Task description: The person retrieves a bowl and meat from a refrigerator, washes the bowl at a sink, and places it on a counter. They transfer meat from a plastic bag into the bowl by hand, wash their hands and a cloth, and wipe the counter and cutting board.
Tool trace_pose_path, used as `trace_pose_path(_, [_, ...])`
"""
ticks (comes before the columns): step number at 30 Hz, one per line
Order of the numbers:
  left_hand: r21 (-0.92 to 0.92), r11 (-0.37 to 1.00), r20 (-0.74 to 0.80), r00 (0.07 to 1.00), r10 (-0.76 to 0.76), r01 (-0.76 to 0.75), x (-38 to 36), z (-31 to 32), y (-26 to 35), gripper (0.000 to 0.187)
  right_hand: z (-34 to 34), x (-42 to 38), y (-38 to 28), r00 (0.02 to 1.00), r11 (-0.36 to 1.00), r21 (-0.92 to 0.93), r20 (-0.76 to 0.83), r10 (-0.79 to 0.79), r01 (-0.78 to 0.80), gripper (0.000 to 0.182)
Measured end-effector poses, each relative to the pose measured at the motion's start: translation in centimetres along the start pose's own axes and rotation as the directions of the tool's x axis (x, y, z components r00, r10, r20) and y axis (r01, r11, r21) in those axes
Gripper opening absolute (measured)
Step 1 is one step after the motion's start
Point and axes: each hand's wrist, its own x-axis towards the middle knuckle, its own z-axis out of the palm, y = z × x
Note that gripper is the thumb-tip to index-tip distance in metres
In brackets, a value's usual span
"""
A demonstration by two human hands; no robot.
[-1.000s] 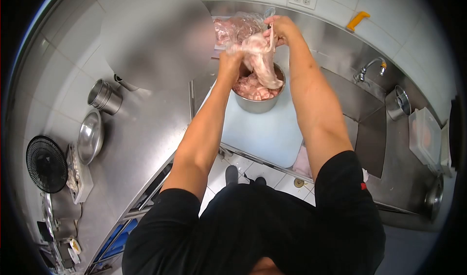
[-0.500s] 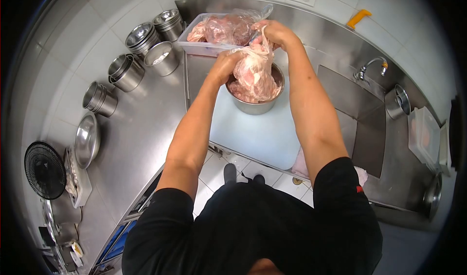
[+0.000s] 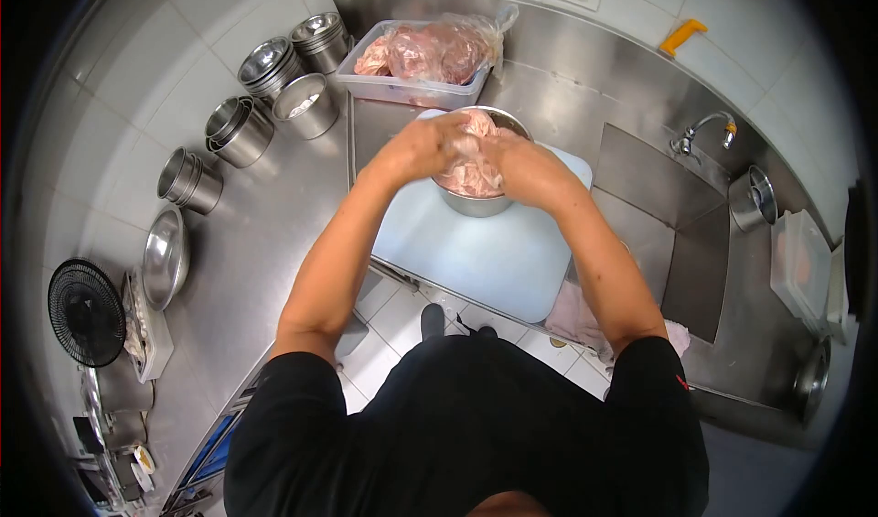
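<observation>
A round steel pot [image 3: 477, 208] stands on the pale blue cutting board [image 3: 476, 261], with raw pink meat [image 3: 474, 180] inside it. Clear plastic film, seemingly a bag, clings to part of the meat. My left hand [image 3: 428, 147] is at the pot's left side, fingers curled onto the plastic and meat. From the right, my right hand [image 3: 532, 171] reaches over the rim with bent fingers on the same bundle; some of its fingertips are hidden.
Behind the pot is a plastic tub [image 3: 402, 89] with more bagged meat [image 3: 439, 52]. Stacked steel containers [image 3: 240, 133] line the left counter. A sink [image 3: 640, 233] with a faucet [image 3: 700, 133] lies to the right, and a pink cloth [image 3: 578, 316] rests by the board's corner.
Both hands have come lower and nearer to me. The plastic-wrapped meat, held up above the pot before, now sits down in it. My right hand has left the area beside the tub.
</observation>
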Motion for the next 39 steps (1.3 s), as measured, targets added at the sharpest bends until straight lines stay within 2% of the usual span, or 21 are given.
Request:
trace_pose_path(2, [0.148, 0.984, 0.001, 0.996, 0.095, -0.094, -0.7, 1.1, -0.2, 0.043, 1.2, -0.8, -0.1, 0.999, 0.998, -0.058, -0.016, 0.034, -0.035, 0.040])
trace_pose_path(3, [0.216, 0.967, 0.006, 0.990, 0.138, -0.136, -1.0, 1.9, -0.5, 0.044, 1.1, -0.8, -0.2, 0.993, 0.993, -0.072, 0.069, 0.101, -0.096, 0.037])
trace_pose_path(5, [0.255, 0.963, -0.010, 0.995, 0.098, -0.093, -0.4, 2.9, -1.0, 0.043, 0.1, 0.3, -0.5, 0.950, 0.972, -0.121, 0.217, 0.226, -0.203, 0.034])
trace_pose_path(7, [0.280, 0.959, 0.012, 0.999, 0.039, -0.041, 0.1, 3.1, -1.0, 0.038, -0.9, 1.8, 0.4, 0.900, 0.976, -0.144, 0.384, 0.205, -0.161, 0.045])
trace_pose_path(8, [0.155, 0.987, 0.088, 0.994, -0.062, 0.048, 0.7, 2.2, -1.0, 0.035, -1.4, 2.5, 0.8, 0.864, 0.979, -0.152, 0.465, 0.194, -0.138, 0.051])
trace_pose_path(10, [-0.080, 0.962, 0.269, 0.935, -0.230, 0.260, 2.4, -0.1, -1.5, 0.030, -3.8, 2.8, 2.0, 0.887, 0.976, 0.036, 0.426, 0.179, -0.215, 0.050])
trace_pose_path(13, [-0.397, 0.876, -0.038, 0.949, -0.313, 0.274, 4.3, -1.3, -3.2, 0.026, -7.1, 2.1, 3.4, 0.939, 0.938, 0.232, 0.289, 0.187, -0.258, 0.046])
trace_pose_path(14, [-0.411, 0.876, -0.084, 0.947, -0.310, 0.251, 4.8, -1.5, -3.1, 0.025, -7.3, 1.8, 3.7, 0.951, 0.921, 0.286, 0.237, 0.198, -0.263, 0.044])
trace_pose_path(16, [-0.440, 0.875, -0.174, 0.936, -0.305, 0.203, 6.3, -1.3, -2.6, 0.025, -5.4, 1.5, 4.9, 0.985, 0.881, 0.443, 0.018, 0.174, -0.164, 0.040])
trace_pose_path(17, [-0.453, 0.865, -0.136, 0.942, -0.306, 0.216, 6.7, -1.4, -1.8, 0.024, -4.6, 1.3, 5.3, 0.980, 0.853, 0.511, -0.090, 0.175, -0.106, 0.039])
trace_pose_path(19, [-0.473, 0.850, -0.064, 0.953, -0.297, 0.234, 7.5, -2.1, 0.1, 0.023, -4.1, 3.4, 4.5, 0.971, 0.857, 0.459, 0.062, 0.231, -0.233, 0.039])
trace_pose_path(20, [-0.520, 0.828, -0.110, 0.945, -0.308, 0.209, 8.0, -1.8, 0.5, 0.021, -4.1, 4.4, 4.3, 0.957, 0.857, 0.424, 0.131, 0.260, -0.291, 0.039])
trace_pose_path(23, [-0.705, 0.690, -0.101, 0.941, -0.324, 0.162, 8.8, -1.5, 0.2, 0.019, -1.6, 5.5, 5.1, 0.917, 0.694, 0.637, 0.053, 0.395, -0.336, 0.043])
trace_pose_path(26, [-0.831, 0.533, -0.050, 0.935, -0.351, 0.156, 8.6, -2.3, -0.1, 0.020, -1.5, 5.3, 5.5, 0.896, 0.476, 0.851, -0.015, 0.443, -0.221, 0.041])
trace_pose_path(29, [-0.794, 0.592, -0.085, 0.941, -0.329, 0.135, 7.9, -2.6, -0.6, 0.024, -2.0, 4.6, 5.0, 0.858, 0.470, 0.849, -0.039, 0.512, -0.242, 0.042])
trace_pose_path(33, [-0.681, 0.720, -0.077, 0.965, -0.250, 0.132, 7.3, -2.5, -0.9, 0.031, -1.2, 3.5, 5.1, 0.934, 0.516, 0.830, 0.018, 0.357, -0.213, 0.052])
trace_pose_path(34, [-0.658, 0.734, -0.051, 0.963, -0.264, 0.166, 7.3, -2.4, -0.9, 0.030, -0.8, 3.3, 4.6, 0.916, 0.471, 0.846, 0.050, 0.398, -0.251, 0.051])
trace_pose_path(35, [-0.634, 0.747, -0.025, 0.960, -0.279, 0.200, 7.2, -2.4, -0.9, 0.030, -1.1, 3.2, 3.9, 0.916, 0.570, 0.753, 0.108, 0.387, -0.330, 0.048])
trace_pose_path(37, [-0.513, 0.851, -0.082, 0.982, -0.173, 0.107, 6.8, -2.0, -0.7, 0.026, -1.7, 2.8, 2.9, 0.894, 0.734, 0.512, 0.225, 0.387, -0.446, 0.042])
trace_pose_path(38, [-0.447, 0.893, -0.105, 0.988, -0.114, 0.056, 6.8, -1.9, -0.6, 0.024, -2.1, 2.5, 1.9, 0.922, 0.867, 0.318, 0.175, 0.345, -0.385, 0.037])
trace_pose_path(39, [-0.432, 0.900, -0.057, 0.994, -0.090, 0.057, 7.1, -1.6, -0.8, 0.024, -1.9, 2.1, 1.6, 0.929, 0.914, 0.186, 0.162, 0.332, -0.360, 0.038])
